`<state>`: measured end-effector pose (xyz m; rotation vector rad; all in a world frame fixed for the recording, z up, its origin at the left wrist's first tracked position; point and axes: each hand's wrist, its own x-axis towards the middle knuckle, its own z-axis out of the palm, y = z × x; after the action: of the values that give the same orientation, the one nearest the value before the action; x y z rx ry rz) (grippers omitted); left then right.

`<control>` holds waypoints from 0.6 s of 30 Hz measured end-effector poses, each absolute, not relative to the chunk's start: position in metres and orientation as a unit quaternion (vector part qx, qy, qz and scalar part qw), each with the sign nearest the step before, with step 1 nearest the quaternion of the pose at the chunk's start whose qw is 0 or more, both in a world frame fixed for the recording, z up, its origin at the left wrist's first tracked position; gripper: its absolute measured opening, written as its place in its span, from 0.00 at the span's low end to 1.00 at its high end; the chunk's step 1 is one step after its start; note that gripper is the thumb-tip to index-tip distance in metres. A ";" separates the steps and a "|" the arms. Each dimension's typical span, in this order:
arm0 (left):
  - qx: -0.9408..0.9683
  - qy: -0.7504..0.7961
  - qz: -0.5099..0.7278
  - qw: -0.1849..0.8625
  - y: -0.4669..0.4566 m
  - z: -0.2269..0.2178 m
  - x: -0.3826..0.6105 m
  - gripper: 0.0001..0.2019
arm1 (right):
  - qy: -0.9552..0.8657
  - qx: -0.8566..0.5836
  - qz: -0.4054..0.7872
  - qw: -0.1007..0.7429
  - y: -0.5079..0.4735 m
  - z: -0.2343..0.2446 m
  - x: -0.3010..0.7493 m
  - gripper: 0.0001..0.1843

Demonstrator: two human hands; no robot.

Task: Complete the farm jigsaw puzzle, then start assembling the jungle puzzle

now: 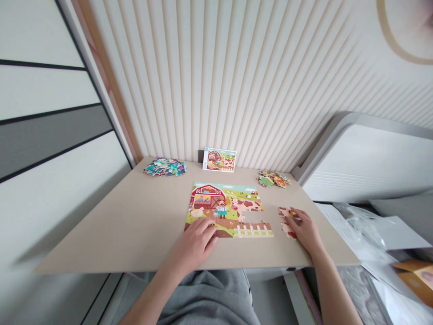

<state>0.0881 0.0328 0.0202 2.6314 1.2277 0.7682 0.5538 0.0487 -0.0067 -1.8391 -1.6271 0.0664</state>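
Right, the farm puzzle point(225, 210) sits mid-table, and the left hand point(196, 241) lies flat on its 7 o'clock corner. The fingers are stretched out and close together, gripping nothing; it looks like a steadying press to stop the board sliding. The right hand point(304, 228) is out at 4 o'clock, palm down, fingers draped over a few loose pieces point(285, 215) just beside the puzzle's edge. Whether a piece is pinched I cannot tell.

The reference card point(219, 160) is propped against the ribbed wall at 12 o'clock, facing the person, probably so it can be read at a glance. One piece pile point(165, 167) waits at 10 o'clock and a second pile point(273, 178) at 2, both well apart from the hands.

As for room, the table point(135, 225) is wide and bare toward 9 o'clock. The near edge runs close under both wrists at 6, and the right hand is near the 4 o'clock corner.
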 end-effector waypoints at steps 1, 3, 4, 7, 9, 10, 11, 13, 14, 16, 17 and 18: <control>0.874 0.408 0.255 0.068 0.033 0.020 0.088 0.09 | -0.622 -0.707 0.019 0.336 0.048 -0.007 0.552 0.32; 0.874 0.406 0.260 0.066 0.034 0.018 0.088 0.10 | -0.623 -0.708 0.007 0.332 0.047 -0.008 0.551 0.33; 0.873 0.405 0.263 0.065 0.034 0.018 0.088 0.10 | -0.625 -0.708 0.004 0.329 0.047 -0.009 0.550 0.33; 0.873 0.402 0.269 0.064 0.034 0.017 0.088 0.11 | -0.631 -0.708 0.000 0.317 0.048 -0.011 0.551 0.34; 0.873 0.402 0.270 0.064 0.034 0.017 0.088 0.11 | -0.632 -0.710 -0.002 0.312 0.048 -0.012 0.552 0.34; 0.872 0.403 0.270 0.064 0.034 0.018 0.088 0.11 | -0.632 -0.710 -0.003 0.310 0.048 -0.012 0.553 0.33; 0.871 0.404 0.270 0.065 0.034 0.018 0.088 0.10 | -0.633 -0.710 -0.004 0.309 0.048 -0.012 0.554 0.32; 0.872 0.406 0.266 0.068 0.034 0.020 0.088 0.09 | -0.636 -0.708 -0.003 0.306 0.048 -0.012 0.554 0.30; 0.872 0.407 0.263 0.070 0.034 0.020 0.088 0.08 | -0.637 -0.708 -0.003 0.305 0.048 -0.012 0.554 0.29; 0.873 0.409 0.257 0.071 0.034 0.021 0.088 0.09 | -0.637 -0.708 -0.003 0.305 0.047 -0.011 0.554 0.28; 0.873 0.410 0.255 0.070 0.034 0.021 0.088 0.09 | -0.637 -0.707 -0.004 0.306 0.047 -0.011 0.553 0.27; 0.873 0.411 0.255 0.068 0.034 0.020 0.088 0.10 | -0.637 -0.706 -0.004 0.308 0.047 -0.010 0.553 0.27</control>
<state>0.0881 0.0337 0.0201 2.6295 1.2369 0.7666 0.5528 0.0467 -0.0103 -1.8676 -1.6851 -0.0096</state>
